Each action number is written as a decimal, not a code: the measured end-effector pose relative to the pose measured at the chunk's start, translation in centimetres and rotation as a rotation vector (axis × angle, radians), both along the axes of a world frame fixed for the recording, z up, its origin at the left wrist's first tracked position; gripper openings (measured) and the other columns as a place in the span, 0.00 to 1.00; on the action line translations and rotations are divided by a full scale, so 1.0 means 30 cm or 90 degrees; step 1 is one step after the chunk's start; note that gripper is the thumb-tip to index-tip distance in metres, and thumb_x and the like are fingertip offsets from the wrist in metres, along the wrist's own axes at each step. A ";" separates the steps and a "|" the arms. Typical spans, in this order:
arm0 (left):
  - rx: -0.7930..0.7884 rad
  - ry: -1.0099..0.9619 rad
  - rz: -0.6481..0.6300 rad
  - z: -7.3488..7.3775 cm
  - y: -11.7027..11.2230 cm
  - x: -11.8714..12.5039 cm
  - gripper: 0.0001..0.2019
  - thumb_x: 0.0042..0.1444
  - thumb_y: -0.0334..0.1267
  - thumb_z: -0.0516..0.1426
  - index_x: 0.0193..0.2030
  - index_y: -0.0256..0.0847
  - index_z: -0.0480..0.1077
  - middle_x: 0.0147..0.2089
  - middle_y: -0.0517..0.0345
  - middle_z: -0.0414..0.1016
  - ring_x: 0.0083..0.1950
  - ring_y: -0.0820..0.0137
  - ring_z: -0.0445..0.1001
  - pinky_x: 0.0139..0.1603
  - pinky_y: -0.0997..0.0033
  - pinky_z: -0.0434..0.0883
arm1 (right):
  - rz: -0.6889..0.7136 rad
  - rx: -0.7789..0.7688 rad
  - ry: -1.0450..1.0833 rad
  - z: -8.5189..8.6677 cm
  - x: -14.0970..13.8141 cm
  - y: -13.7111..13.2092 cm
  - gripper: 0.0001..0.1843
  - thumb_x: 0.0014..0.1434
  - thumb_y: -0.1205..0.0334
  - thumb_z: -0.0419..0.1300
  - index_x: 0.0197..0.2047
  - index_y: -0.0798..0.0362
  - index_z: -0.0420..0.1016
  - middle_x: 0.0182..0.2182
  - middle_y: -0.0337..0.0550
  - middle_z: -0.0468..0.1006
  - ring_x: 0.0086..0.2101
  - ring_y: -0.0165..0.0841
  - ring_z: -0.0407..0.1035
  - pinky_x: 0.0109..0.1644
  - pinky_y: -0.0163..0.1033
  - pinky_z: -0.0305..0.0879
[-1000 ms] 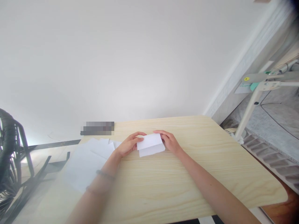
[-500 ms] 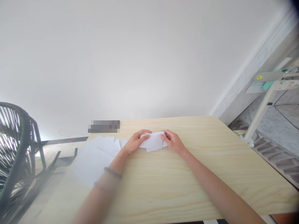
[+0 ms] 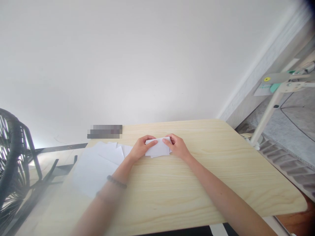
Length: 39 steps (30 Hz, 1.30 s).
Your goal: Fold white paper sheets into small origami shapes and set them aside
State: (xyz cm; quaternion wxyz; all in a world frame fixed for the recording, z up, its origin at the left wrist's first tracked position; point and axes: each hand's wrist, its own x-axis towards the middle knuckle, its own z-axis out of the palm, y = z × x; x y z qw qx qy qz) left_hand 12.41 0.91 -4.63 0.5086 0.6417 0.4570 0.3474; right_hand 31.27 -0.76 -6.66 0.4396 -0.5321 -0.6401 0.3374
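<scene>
Between my two hands is a small stack of white paper pieces (image 3: 157,149), held just over the middle of the wooden table. My left hand (image 3: 141,148) grips its left side, thumb on top and fingers behind. On the right side, my right hand (image 3: 179,147) pinches the paper the same way, its thumb near the upper edge. The lower edges of the pieces are slightly uneven. Loose white sheets (image 3: 98,167) lie overlapping on the table to the left, partly behind my left forearm.
The light wooden table (image 3: 221,164) meets a white wall (image 3: 157,65) at the back. A blurred-out dark object (image 3: 105,131) sits at the far left corner. A dark woven chair (image 3: 14,147) stands at left, a white metal frame (image 3: 268,114) at right.
My hands have drawn slightly closer together, and the paper pieces overlap more evenly, with less sticking out below and at the right. The whole view has shifted a little.
</scene>
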 end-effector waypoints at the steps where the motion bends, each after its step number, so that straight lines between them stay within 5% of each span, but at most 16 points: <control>1: -0.003 0.003 0.005 0.001 0.000 0.000 0.17 0.47 0.50 0.56 0.37 0.38 0.70 0.32 0.58 0.72 0.29 0.73 0.66 0.27 0.76 0.61 | 0.006 -0.006 -0.004 -0.002 0.001 0.001 0.17 0.51 0.48 0.53 0.35 0.54 0.69 0.26 0.40 0.71 0.26 0.29 0.63 0.28 0.33 0.58; 10: 0.001 -0.027 -0.014 0.008 -0.003 0.001 0.16 0.48 0.48 0.56 0.36 0.37 0.71 0.36 0.55 0.72 0.33 0.71 0.67 0.31 0.75 0.62 | 0.071 -0.037 0.013 0.001 0.014 0.001 0.19 0.53 0.47 0.51 0.29 0.55 0.69 0.21 0.37 0.65 0.22 0.26 0.57 0.23 0.31 0.52; 15: -0.017 -0.029 -0.010 0.007 -0.004 0.004 0.16 0.47 0.47 0.57 0.37 0.37 0.71 0.36 0.53 0.72 0.33 0.70 0.67 0.29 0.75 0.62 | 0.060 -0.030 0.017 -0.007 0.014 0.004 0.17 0.52 0.49 0.52 0.37 0.53 0.70 0.17 0.34 0.61 0.19 0.25 0.54 0.22 0.31 0.50; 39: -0.059 -0.037 0.015 -0.007 0.000 0.003 0.19 0.44 0.49 0.59 0.38 0.36 0.73 0.34 0.53 0.75 0.32 0.69 0.70 0.29 0.74 0.63 | 0.062 -0.025 0.007 -0.007 0.018 0.003 0.17 0.52 0.49 0.52 0.35 0.53 0.71 0.18 0.35 0.61 0.20 0.26 0.55 0.22 0.32 0.51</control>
